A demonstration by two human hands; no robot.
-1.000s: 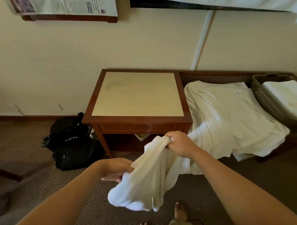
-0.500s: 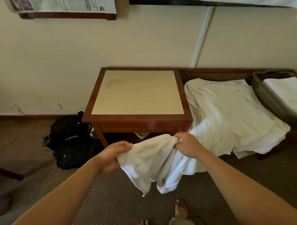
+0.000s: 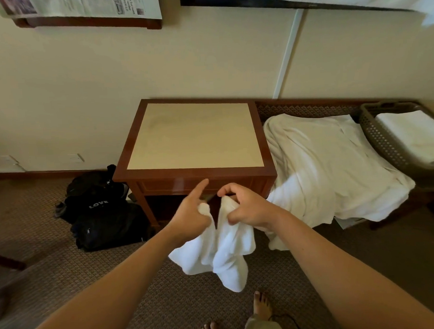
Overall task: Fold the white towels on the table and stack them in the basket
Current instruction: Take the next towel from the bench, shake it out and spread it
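Observation:
A small white towel (image 3: 219, 248) hangs bunched in front of me, below the front edge of the wooden table (image 3: 194, 135). My left hand (image 3: 190, 212) grips one top end of it, its index finger sticking out straight. My right hand (image 3: 247, 207) grips the other top end, close beside the left. To the right a heap of white towels (image 3: 333, 166) lies spread on a low bench. At the far right a brown woven basket (image 3: 381, 137) holds a folded white towel (image 3: 413, 133).
Black bags (image 3: 101, 209) lie on the carpet left of the table. The wall stands right behind table and bench. My bare feet (image 3: 260, 306) are on the carpet below the towel. A dark furniture leg (image 3: 6, 260) shows at the left edge.
My hands have come together, so the towel that was stretched between them now hangs bunched. The left index finger has lifted off and points forward.

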